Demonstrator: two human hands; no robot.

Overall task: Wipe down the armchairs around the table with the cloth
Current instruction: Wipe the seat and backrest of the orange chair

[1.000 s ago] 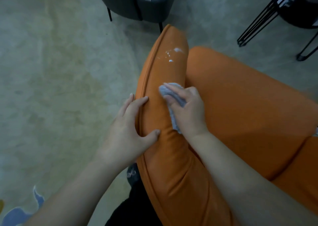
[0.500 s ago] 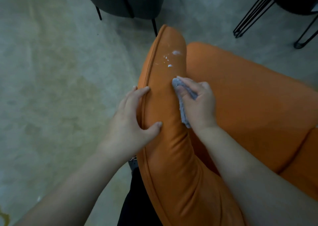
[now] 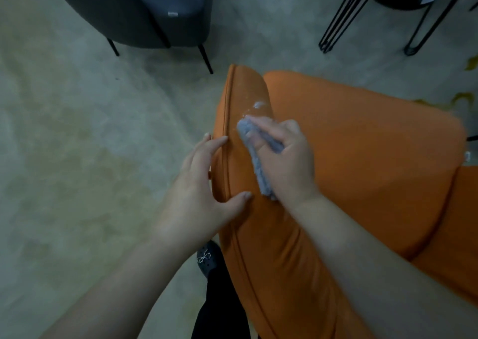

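Orange armchair (image 3: 362, 157) arm: left hand (image 3: 199, 183) spread bracing it, right hand (image 3: 287, 157) pinching grey cloth (image 3: 258, 163) flat.

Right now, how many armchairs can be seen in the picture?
2. The orange armchair is in front, being wiped with the cloth; the dark grey armchair stands behind it, top left. Others may be outside the view.

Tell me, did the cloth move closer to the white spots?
Yes. The cloth slid forward along the orange armrest, and its front edge now touches the white spots.
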